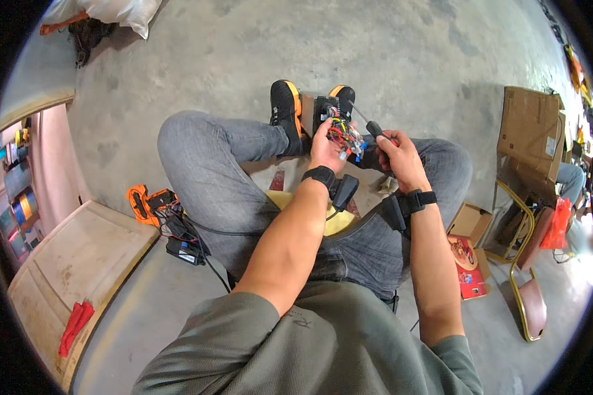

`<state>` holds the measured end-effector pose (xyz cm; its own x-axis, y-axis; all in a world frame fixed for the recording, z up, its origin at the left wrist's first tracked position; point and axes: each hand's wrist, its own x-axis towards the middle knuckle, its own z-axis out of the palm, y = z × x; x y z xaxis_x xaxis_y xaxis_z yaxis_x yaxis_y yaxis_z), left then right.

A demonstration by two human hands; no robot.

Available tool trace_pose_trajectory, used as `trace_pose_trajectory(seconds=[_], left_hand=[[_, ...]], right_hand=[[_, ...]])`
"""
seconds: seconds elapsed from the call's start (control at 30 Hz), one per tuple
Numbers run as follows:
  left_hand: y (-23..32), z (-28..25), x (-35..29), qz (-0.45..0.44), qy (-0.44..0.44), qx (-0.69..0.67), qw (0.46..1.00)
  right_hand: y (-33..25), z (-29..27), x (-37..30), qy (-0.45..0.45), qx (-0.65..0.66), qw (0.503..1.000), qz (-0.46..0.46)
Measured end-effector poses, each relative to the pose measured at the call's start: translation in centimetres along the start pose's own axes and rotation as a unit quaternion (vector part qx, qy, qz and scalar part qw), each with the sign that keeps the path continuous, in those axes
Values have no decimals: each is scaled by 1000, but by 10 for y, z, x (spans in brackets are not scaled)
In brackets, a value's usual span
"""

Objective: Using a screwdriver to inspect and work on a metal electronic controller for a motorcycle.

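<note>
In my left hand [324,151] is a bundle of coloured wires [344,135] with small white and blue connectors, the fingers closed around its near side. Just beyond it, between my shoes, stands a black box-shaped device [321,110]; whether the wires join it is hard to see. My right hand [400,159] grips a screwdriver [373,128] by its dark handle, the thin shaft pointing up and left past the wires. The screwdriver tip is apart from the bundle.
To my left lie an orange device [150,203] with cables and a black adapter [184,251], beside a wooden panel [89,253] bearing a red cloth [76,327]. On the right are a cardboard carton [528,135], an opened red box [466,268] and a gold-framed chair [532,308].
</note>
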<state>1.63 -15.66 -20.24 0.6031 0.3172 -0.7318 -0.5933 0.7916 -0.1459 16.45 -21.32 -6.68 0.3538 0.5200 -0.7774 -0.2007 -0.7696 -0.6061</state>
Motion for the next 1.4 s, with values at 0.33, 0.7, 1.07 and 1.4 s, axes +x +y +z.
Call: trace_pose_trajectory(seconds=[0.33, 0.7, 1.07, 1.4], left_hand=[[-3, 21, 12, 81, 79, 2, 994], [6, 13, -4, 13, 102, 76, 992], [35, -11, -26, -66, 63, 157, 983], [32, -27, -24, 26, 168, 531, 830]], right_hand=[[7, -4, 3, 19, 9, 1000, 3], [30, -13, 11, 30, -12, 999, 9], [35, -23, 0, 36, 31, 999, -7], [36, -23, -14, 22, 21, 999, -30]])
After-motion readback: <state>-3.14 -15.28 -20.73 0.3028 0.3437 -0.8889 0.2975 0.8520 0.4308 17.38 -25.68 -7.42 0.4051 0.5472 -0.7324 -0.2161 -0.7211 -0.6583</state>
